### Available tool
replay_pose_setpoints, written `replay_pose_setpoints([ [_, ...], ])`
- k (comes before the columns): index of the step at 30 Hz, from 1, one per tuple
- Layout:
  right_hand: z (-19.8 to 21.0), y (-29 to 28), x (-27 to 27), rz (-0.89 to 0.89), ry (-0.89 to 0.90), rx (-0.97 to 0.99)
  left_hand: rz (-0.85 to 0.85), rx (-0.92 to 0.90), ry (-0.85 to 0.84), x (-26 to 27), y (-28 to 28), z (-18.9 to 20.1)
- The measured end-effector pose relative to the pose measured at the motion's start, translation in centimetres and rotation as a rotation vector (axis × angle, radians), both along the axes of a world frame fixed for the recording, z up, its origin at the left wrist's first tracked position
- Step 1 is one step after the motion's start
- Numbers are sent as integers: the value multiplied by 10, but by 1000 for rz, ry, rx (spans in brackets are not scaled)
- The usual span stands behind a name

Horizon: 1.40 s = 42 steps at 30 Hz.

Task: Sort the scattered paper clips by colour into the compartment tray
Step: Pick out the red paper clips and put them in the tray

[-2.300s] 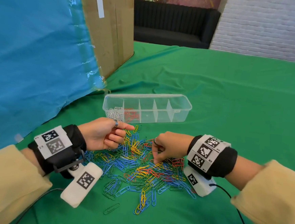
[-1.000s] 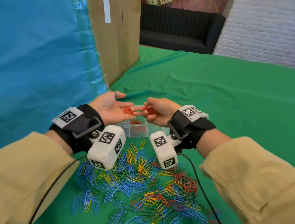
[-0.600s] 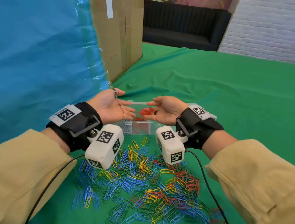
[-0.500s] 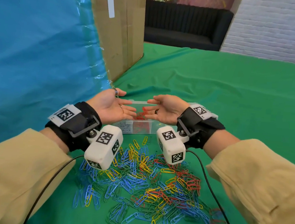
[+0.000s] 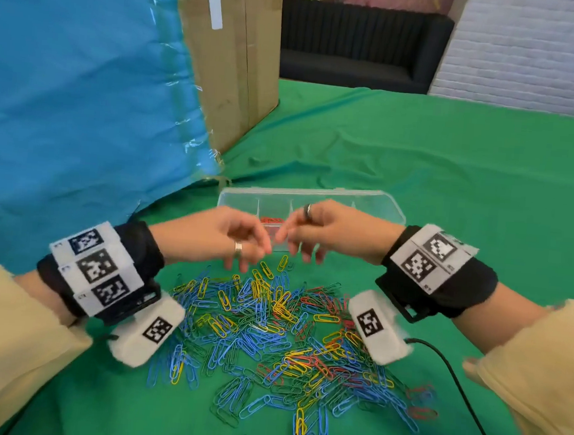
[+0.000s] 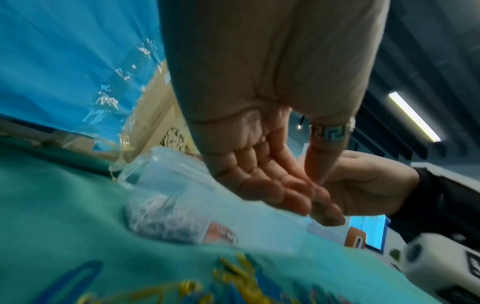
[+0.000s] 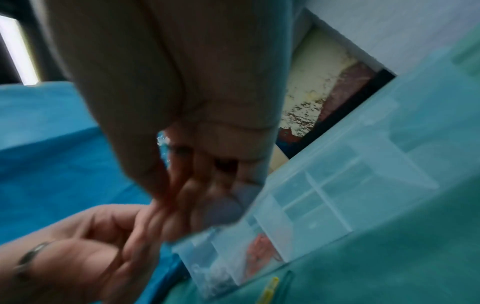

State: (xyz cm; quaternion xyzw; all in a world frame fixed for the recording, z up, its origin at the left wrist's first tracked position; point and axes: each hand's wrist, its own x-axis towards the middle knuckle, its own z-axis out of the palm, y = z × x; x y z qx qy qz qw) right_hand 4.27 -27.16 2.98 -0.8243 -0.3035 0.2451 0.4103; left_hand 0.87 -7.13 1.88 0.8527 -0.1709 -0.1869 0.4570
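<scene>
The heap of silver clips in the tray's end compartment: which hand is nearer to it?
Left. The left hand hovers right in front of the silver clips, while the right hand hangs further along the tray, past the red clips.

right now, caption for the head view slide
Both hands meet over the clear compartment tray, mixed paper clips scattered below.

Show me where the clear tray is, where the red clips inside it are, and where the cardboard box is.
tray (image 5: 379,204): head view, on its right-hand rim.
red clips (image 5: 271,220): head view, on the small red heap in a compartment between the two hands.
cardboard box (image 5: 236,59): head view, on its front face.
</scene>
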Motion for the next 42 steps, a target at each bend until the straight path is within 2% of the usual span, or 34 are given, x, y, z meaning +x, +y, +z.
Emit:
replay_pose_setpoints([
  [2, -11, 1, -5, 219, -19, -258, -195, 169, 24, -6, 1, -9],
  [5, -21, 4, -11, 347, -54, -443, -344, 448, -67, -10, 0, -19],
  [8, -24, 1, -11, 385, -178, -535, -328, 628, -150, -7, 6, -23],
  [11, -23, -6, -7, 324, -274, -590, -241, 721, -190, -5, 17, -21],
  [16, -28, 2, -17, 310, -292, -496, -292, 657, -176, -12, 12, -22],
  [21, -34, 3, -19, 267, -307, -582, -250, 740, -241, -9, 13, -26],
  [29, -26, -9, -23, 197, -326, -650, -245, 705, -200, -20, 7, -26],
  [34, -28, 0, -24, 188, -352, -656, -216, 661, -125, -21, 9, -17],
  [42, -27, 1, -25, 215, -299, -638, -223, 711, -202, -18, 8, -29],
])
